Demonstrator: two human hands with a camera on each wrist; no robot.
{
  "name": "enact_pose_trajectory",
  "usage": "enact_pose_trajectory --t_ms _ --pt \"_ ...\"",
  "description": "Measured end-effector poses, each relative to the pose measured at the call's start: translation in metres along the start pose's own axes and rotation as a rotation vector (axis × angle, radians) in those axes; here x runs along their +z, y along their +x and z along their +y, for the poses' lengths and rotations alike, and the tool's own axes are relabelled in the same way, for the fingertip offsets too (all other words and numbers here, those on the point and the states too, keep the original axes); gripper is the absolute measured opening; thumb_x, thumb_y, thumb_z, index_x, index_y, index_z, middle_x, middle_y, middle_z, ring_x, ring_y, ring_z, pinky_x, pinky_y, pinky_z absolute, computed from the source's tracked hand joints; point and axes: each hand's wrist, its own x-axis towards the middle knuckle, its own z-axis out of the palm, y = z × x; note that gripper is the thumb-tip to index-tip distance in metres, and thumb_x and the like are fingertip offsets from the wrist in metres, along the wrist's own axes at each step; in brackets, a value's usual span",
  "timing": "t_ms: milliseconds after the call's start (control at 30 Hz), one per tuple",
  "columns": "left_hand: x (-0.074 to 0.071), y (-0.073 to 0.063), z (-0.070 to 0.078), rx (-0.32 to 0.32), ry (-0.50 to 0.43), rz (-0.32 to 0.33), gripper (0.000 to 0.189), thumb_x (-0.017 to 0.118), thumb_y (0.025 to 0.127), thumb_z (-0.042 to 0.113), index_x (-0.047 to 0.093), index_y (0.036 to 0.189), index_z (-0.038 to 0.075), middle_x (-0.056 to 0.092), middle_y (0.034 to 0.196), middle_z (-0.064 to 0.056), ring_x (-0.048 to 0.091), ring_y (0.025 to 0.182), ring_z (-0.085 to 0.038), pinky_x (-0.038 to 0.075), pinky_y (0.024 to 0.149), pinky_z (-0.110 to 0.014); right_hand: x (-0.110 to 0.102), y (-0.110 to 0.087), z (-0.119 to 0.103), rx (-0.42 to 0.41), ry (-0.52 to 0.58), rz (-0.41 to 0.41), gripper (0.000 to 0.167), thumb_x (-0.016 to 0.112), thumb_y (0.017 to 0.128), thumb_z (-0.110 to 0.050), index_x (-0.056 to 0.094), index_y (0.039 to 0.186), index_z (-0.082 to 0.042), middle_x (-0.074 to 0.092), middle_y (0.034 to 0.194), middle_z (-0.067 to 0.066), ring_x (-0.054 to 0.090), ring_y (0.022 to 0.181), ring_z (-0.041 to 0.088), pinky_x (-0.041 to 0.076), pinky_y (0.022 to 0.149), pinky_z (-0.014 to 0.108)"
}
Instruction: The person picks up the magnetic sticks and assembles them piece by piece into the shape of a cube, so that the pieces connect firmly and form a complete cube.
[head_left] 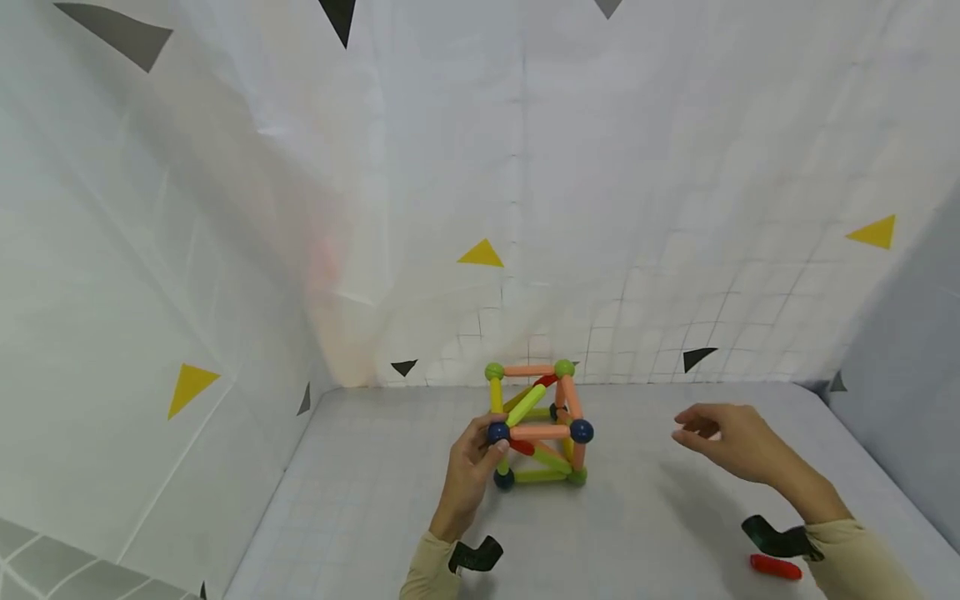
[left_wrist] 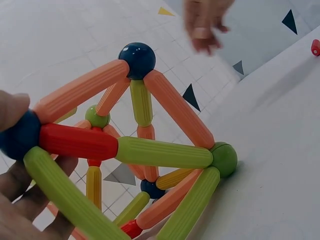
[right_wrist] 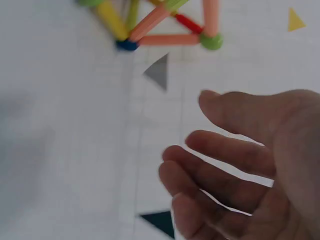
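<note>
A cube-shaped frame of magnetic rods and balls (head_left: 542,432) stands on the white surface, with diagonal rods across its faces. At its near left corner, my left hand (head_left: 467,471) holds a dark blue ball (head_left: 498,432) between thumb and fingers. The left wrist view shows that blue ball (left_wrist: 21,135) under the thumb, joined to a red rod (left_wrist: 79,141) and a lime rod (left_wrist: 70,192). Off to the right of the frame, my right hand (head_left: 738,442) hovers above the surface. Its fingers are loosely bent around nothing in the right wrist view (right_wrist: 225,175).
A loose red rod (head_left: 776,567) lies at the front right, beside the right sleeve. Pale walls with yellow and black triangles enclose the surface at the back (head_left: 600,208) and on both sides. Each wrist wears a dark band with a protruding piece (head_left: 480,553).
</note>
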Motion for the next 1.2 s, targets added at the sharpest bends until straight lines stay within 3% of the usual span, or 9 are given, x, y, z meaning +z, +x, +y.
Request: enact_pose_trajectory --t_ms 233,400,567,667,800,967,1067,1200 --pt "0.001 0.002 0.0 -0.002 0.029 0.0 0.04 0.065 0.107 0.022 0.057 0.147 0.018 0.06 0.147 -0.015 0.06 0.13 -0.031 0.052 0.105 -0.034 0.005 -0.053 0.056 0.182 -0.017 -0.248 0.049 0.078 0.095 -0.045 0.073 0.118 -0.002 0.076 0.102 0.002 0.068 0.09 0.018 0.06 0.075 0.041" --pt "0.001 0.001 -0.001 -0.005 0.026 0.017 0.04 0.065 0.107 0.02 0.057 0.146 0.017 0.057 0.151 -0.014 0.06 0.133 -0.027 0.052 0.106 -0.028 0.023 -0.087 0.083 0.234 0.07 -0.34 0.05 0.084 0.09 -0.044 0.073 0.121 -0.006 0.074 0.11 0.0 0.064 0.093 0.015 0.059 0.078 0.038" --pt "0.0 -0.001 -0.003 -0.006 0.021 0.026 0.04 0.066 0.107 0.021 0.058 0.145 0.018 0.058 0.15 -0.013 0.058 0.135 -0.035 0.052 0.105 -0.026 0.041 -0.11 0.1 0.204 0.166 -0.39 0.051 0.09 0.083 -0.041 0.072 0.116 -0.008 0.072 0.107 -0.003 0.057 0.083 0.003 0.057 0.075 0.025" --pt "-0.002 -0.002 -0.004 -0.003 0.02 0.031 0.04 0.066 0.107 0.021 0.058 0.146 0.018 0.06 0.147 -0.013 0.057 0.134 -0.041 0.052 0.105 -0.026 0.049 -0.113 0.102 0.189 0.228 -0.382 0.042 0.09 0.084 -0.038 0.072 0.109 -0.009 0.07 0.098 -0.004 0.055 0.076 0.001 0.057 0.073 0.022" --pt "-0.003 -0.002 -0.004 0.004 0.009 0.025 0.041 0.065 0.107 0.02 0.056 0.147 0.016 0.058 0.149 -0.016 0.053 0.137 -0.046 0.051 0.106 -0.027 0.053 -0.109 0.098 0.179 0.22 -0.377 0.027 0.084 0.09 -0.033 0.071 0.102 -0.013 0.069 0.092 -0.007 0.055 0.075 0.0 0.055 0.071 0.022" --pt "-0.002 -0.002 -0.004 -0.018 0.005 0.028 0.041 0.066 0.106 0.021 0.057 0.146 0.017 0.055 0.153 -0.014 0.054 0.141 -0.038 0.051 0.109 -0.029 0.049 -0.094 0.088 0.065 0.088 -0.277 0.017 0.081 0.093 -0.025 0.072 0.102 -0.014 0.069 0.093 -0.012 0.056 0.079 -0.005 0.054 0.071 0.023" --pt "-0.001 -0.002 -0.002 -0.03 0.005 0.023 0.041 0.067 0.106 0.021 0.057 0.146 0.018 0.054 0.155 -0.013 0.055 0.14 -0.034 0.051 0.109 -0.029 0.046 -0.084 0.073 0.047 -0.029 -0.126 0.014 0.078 0.096 -0.022 0.071 0.107 -0.017 0.072 0.094 -0.013 0.058 0.077 -0.004 0.053 0.066 0.024" --pt "0.0 0.0 -0.001 -0.03 -0.007 0.014 0.041 0.066 0.106 0.021 0.057 0.146 0.019 0.054 0.155 -0.013 0.051 0.144 -0.042 0.051 0.108 -0.026 0.04 -0.068 0.049 0.047 -0.097 0.086 0.014 0.073 0.101 -0.024 0.069 0.114 -0.021 0.076 0.096 -0.006 0.055 0.069 -0.004 0.044 0.054 0.024"
